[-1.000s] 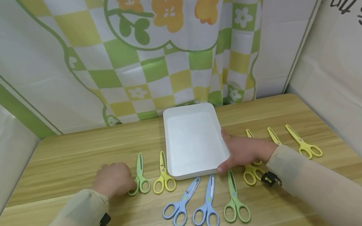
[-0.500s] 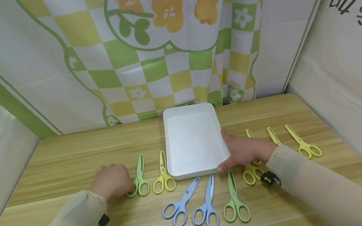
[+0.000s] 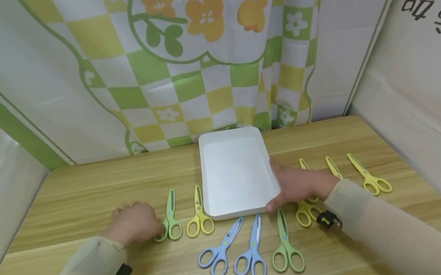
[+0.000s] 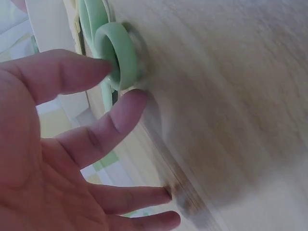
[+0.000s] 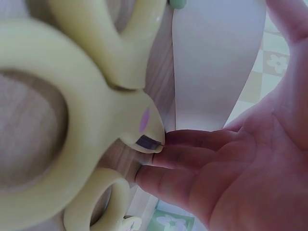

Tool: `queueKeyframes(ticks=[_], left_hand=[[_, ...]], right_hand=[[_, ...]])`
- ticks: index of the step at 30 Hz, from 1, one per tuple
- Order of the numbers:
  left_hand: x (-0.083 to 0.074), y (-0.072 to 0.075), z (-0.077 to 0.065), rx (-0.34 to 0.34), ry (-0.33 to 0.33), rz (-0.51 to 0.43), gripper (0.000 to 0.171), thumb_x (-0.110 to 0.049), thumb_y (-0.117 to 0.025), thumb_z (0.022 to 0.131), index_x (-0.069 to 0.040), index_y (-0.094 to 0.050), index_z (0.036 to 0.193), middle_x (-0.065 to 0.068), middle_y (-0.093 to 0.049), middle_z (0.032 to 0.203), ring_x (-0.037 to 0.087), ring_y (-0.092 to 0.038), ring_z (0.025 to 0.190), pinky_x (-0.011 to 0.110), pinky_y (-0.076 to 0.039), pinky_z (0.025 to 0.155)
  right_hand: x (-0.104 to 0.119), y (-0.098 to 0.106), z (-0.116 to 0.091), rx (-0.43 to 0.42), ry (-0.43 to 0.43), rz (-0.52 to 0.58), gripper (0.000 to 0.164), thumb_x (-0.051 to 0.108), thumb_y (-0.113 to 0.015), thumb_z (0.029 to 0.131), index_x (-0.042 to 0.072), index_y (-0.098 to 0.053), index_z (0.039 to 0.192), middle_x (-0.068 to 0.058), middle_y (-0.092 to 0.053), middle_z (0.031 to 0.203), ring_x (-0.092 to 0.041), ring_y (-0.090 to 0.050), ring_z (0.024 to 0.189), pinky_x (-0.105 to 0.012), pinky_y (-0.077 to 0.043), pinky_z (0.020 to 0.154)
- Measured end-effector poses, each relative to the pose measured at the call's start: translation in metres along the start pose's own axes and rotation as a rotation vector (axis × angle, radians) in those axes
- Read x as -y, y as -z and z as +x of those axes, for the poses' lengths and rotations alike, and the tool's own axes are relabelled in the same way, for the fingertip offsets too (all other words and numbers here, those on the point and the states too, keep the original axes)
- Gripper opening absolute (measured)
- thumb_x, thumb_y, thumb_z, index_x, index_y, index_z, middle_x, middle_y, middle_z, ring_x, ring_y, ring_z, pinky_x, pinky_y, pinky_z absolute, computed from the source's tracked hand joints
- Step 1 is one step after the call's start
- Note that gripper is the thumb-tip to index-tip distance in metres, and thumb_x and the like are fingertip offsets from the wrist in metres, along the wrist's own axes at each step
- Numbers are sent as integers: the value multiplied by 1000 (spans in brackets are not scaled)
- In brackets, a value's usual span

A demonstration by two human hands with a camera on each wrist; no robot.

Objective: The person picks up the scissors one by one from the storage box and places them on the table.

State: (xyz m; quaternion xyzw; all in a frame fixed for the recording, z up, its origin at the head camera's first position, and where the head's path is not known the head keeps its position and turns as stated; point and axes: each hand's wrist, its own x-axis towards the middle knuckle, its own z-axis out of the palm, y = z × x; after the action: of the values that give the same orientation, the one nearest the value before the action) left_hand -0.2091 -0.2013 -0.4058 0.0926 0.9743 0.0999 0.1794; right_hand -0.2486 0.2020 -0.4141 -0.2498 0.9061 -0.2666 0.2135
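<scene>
At the left, my left hand pinches a handle loop of the green scissors between thumb and index finger. Its other fingers extend loosely in the left wrist view, beside the green handle loop. The scissors lie with blades pointing away from me. My right hand holds the near right corner of the white tray, thumb at the front edge and fingers along the right side. Under this hand lie yellow scissors, partly hidden; their large yellow handle fills much of the right wrist view.
Yellow scissors lie between the left hand and the tray. In front of the tray are two blue scissors and green scissors. Farther right lie more yellow scissors, one pair partly behind the right wrist. A patterned curtain hangs behind the table.
My left hand has shifted slightly left and toward me, and the green scissors have slid a little with it. My right hand and the tray stay in place.
</scene>
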Motion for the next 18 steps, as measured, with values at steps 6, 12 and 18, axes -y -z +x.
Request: queueKeyframes(ticks=[6, 12, 18], left_hand=[[10, -1, -3, -49, -18, -84, 27, -35, -59, 92, -14, -64, 76, 8, -68, 90, 29, -61, 83, 75, -19, 94], [15, 7, -10, -23, -16, -149, 34, -40, -53, 99, -13, -59, 78, 3, -55, 72, 22, -50, 67, 51, -38, 75], [17, 9, -17, -20, -13, -200, 37, -42, -51, 101, -12, -60, 82, 2, -53, 74, 20, -49, 66, 36, -38, 57]], right_hand=[[-2, -3, 0, -18, 37, 23, 140, 43, -90, 71, -8, 12, 152, -36, -12, 157, -41, -30, 139, -50, -27, 112], [0, -1, 1, -14, 91, 52, 139, 39, -90, 71, -9, 13, 151, -36, -14, 156, -37, -32, 138, -49, -28, 111], [1, -1, 0, -18, 104, 55, 139, 41, -90, 71, -9, 12, 151, -36, -13, 156, -36, -33, 137, -49, -29, 111]])
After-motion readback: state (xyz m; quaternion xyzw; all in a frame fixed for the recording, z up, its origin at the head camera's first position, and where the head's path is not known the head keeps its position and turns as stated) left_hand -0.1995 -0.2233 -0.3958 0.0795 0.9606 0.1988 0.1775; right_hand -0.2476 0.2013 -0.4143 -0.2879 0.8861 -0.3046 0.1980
